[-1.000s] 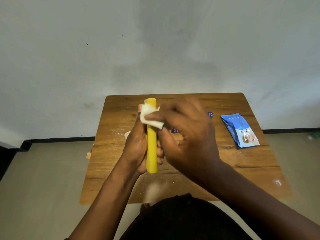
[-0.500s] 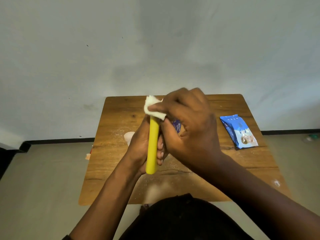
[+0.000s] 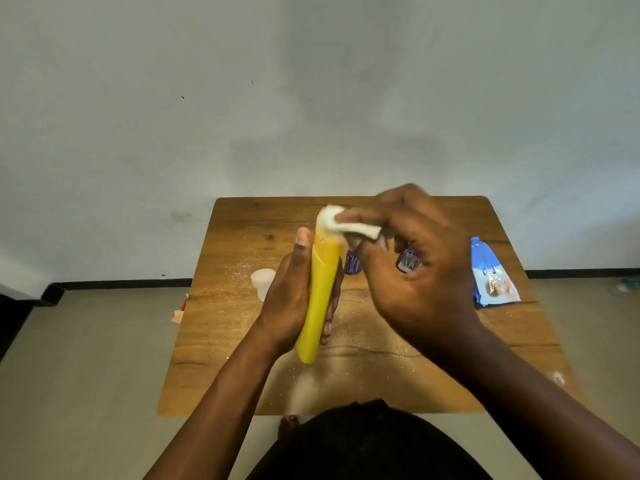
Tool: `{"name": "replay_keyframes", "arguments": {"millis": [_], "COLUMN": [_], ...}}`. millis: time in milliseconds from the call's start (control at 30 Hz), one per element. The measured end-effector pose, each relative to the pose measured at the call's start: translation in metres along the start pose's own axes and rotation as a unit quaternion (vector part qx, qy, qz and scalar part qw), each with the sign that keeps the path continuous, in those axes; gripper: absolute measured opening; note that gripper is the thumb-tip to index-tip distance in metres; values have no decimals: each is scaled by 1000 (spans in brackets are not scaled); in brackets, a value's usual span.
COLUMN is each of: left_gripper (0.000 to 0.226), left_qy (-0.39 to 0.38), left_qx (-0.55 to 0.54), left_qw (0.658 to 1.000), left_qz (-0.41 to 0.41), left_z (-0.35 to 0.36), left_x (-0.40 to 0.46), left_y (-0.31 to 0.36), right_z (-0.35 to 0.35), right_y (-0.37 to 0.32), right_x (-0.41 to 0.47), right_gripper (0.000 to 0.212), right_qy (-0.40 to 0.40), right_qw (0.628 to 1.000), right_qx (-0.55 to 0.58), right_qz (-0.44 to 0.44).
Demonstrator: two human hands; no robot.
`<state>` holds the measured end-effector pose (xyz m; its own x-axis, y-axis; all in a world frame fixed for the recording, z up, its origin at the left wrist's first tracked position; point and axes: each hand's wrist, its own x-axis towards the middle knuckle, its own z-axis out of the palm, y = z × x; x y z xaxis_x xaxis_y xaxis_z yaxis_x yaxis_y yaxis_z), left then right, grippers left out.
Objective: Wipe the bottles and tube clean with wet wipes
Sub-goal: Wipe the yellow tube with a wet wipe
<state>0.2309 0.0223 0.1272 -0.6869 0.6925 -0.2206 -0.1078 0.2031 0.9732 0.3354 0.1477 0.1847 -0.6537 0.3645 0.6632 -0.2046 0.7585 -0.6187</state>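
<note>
Starting at the far left of the frame, a strip of dark baseboard [image 3: 121, 283] is seen where the pale wall meets the grey floor, and a small orange-and-white scrap [image 3: 177, 315] is lying on the floor just beside the table's left edge. The wooden table [image 3: 235, 341] takes up the middle of the frame, dusted all over with whitish specks. A small translucent white cup-like thing [image 3: 263, 282] is sat on the table left of centre, partly hidden behind the left hand [image 3: 289, 299]. That hand is wrapped round the yellow tube [image 3: 320, 299], thumb stretched up along its left side, so the tube is held up off the table, pretty much upright and leaning a bit to the right, right in the centre of the frame. Its top end is covered by a white wet wipe [image 3: 341, 225], which is pinched in the fingers of the right hand [image 3: 415, 271] and pressed onto the tube's top. Bits of two small purple-blue bottles [image 3: 352, 263] are glimpsed on the table behind the hands, one just right of the tube and another [image 3: 408, 260] peeking through the right hand's fingers; not much else can be made out. Over at the right edge of the table, a blue wet wipes pack [image 3: 491, 271] is lying flat, well apart from both hands.
</note>
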Motion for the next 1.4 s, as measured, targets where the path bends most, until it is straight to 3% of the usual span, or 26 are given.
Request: {"name": "replay_keyframes", "arguments": {"millis": [100,200,267,433,600,800,867,967,1033,1167,1267,1400], "left_gripper": [89,74,60,71,70,82,83,85,78,72,55,57], "left_qy": [-47,-47,-26,4,17,-27,-6,88,122,64,23,39], "left_qx": [-15,-12,8,13,14,8,5,-50,-111,-254,-360,-431], "left_qw": [999,998,997,996,995,996,998,995,984,960,927,890], "left_qz": [13,49,72,85,101,88,68,-25,-69,-103,-104,-145], "left_z": [-2,1,4,4,2,7,8,11,12,16,18,9], "left_x": [-6,-11,-13,-14,-9,-10,-9,-5,-2,-1,-1,2], "left_y": [13,25,31,30,23,24,22,16,13,16,24,26], "right_z": [-20,-33,-34,-20,-29,-21,-23,-32,-26,3,21,30], "right_y": [7,13,12,11,11,14,13,8,8,18,22,13], "right_x": [17,23,21,20,18,19,19,18,13,5,-2,-25], "right_gripper": [18,14,13,16,14,14,14,12,16,20,25,24], "right_qy": [16,-139,-195,-158,-186,-152,-174,-229,-209,-128,-133,-170], "right_qw": [994,969,948,963,947,957,953,934,949,984,986,975], "right_qx": [73,169,212,144,222,187,201,246,205,39,-47,-141], "right_qz": [75,115,134,161,141,162,146,119,114,116,86,1]}}
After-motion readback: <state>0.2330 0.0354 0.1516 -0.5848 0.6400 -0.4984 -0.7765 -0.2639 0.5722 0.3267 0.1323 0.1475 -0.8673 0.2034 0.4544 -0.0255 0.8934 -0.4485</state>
